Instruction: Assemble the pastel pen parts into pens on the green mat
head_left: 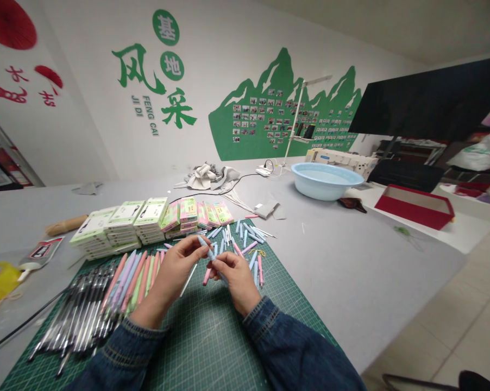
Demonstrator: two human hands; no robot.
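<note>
Both hands meet over a green cutting mat (212,336). Between the fingertips of my left hand (180,269) and my right hand (236,277) is a light blue pen (206,247), held at a slant; its lower part is partly hidden by my right fingers. Beyond the hands lie scattered light blue pen parts (255,233), some pink ones (260,270) and thin white refills (188,279). To the left of my left hand is a row of pastel pens (126,279), with a pile of clear, black-tipped pens (76,309) beside it.
Stacked white-and-green boxes (123,220) and pink-green boxes (188,212) stand behind the mat. A yellow tape roll (0,282) lies at far left. Further back are crumpled cloth (206,176), a black cable (212,193), a blue basin (326,187) and a red box (414,209).
</note>
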